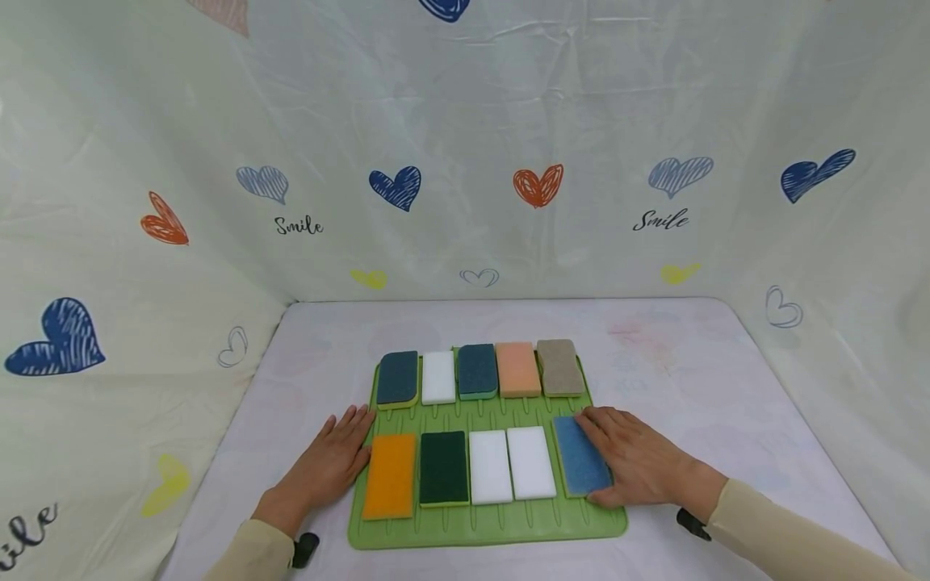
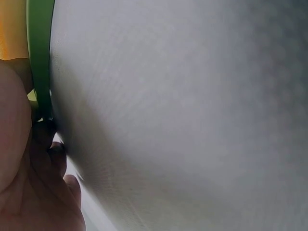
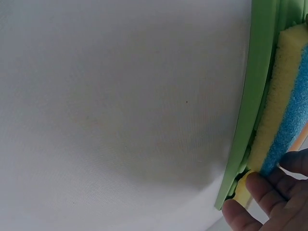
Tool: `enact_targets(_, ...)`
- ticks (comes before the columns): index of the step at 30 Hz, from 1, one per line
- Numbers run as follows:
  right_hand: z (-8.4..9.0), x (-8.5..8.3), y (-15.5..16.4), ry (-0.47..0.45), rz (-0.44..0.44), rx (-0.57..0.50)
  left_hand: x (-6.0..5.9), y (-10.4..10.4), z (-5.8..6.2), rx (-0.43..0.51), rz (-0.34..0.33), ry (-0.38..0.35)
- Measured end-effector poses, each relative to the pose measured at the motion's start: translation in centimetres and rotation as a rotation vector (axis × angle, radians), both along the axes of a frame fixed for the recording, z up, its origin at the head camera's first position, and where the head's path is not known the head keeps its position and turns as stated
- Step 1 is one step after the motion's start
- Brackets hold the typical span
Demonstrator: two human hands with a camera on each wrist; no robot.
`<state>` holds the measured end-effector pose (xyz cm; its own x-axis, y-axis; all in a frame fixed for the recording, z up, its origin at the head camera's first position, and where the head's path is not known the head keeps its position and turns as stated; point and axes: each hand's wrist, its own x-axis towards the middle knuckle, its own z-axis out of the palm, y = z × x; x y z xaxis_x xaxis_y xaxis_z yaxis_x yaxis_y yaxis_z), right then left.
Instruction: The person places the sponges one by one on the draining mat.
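A green ridged drying mat (image 1: pixel 494 528) lies on the table with sponges in two rows. At the right of its near row is a blue sponge (image 1: pixel 581 460), whose yellow underside shows in the right wrist view. My right hand (image 1: pixel 643 456) holds this sponge lengthwise, thumb at its near end and fingers at the far end. In the right wrist view the fingers (image 3: pixel 263 191) meet one end of the sponge. My left hand (image 1: pixel 330 460) rests along the mat's left edge beside the orange sponge (image 1: pixel 390 476), fingers extended. Its fingertips touch the mat's edge (image 2: pixel 41 53).
Left of the blue sponge lie two white sponges (image 1: pixel 533 462) and a dark green sponge (image 1: pixel 444 468). The far row has two dark blue sponges (image 1: pixel 398 378), one white (image 1: pixel 438 378), one peach (image 1: pixel 518 369) and one grey-brown (image 1: pixel 560 368). Heart-printed cloth (image 1: pixel 465 121) hangs behind the table.
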<state>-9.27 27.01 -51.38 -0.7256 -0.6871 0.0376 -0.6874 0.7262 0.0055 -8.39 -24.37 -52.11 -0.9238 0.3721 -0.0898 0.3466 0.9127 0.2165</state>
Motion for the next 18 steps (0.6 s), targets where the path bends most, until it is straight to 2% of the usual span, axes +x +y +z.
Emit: enact_targets(18,0.50,0.55,-0.30,-0.001,0.009,0.013,-0.08,-0.01,-0.08,0.021,-0.003,0.000)
